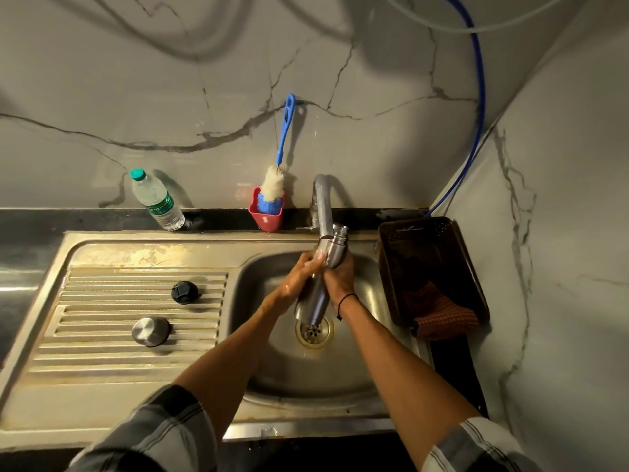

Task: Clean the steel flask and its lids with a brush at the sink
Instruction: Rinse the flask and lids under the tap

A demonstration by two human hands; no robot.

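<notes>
Two forearms (218, 345) in rolled sleeves are extended over the sink (279, 376). The flask (323, 274) is held over the basin, above the drain (313, 330), under the tap (322, 206). It is gripped by the right hand (340, 277) at mid-body, fingers curled round it; the left hand (301, 272) is pressed against its side, apparently rubbing. The long axis is tilted, mouth up toward the tap and away from the camera, base toward the drain. A firm grip should be kept while the wet body is turned. Two lids (151, 331) rest on the drainboard; the brush (272, 189) stands unused in its cup (266, 218).
</notes>
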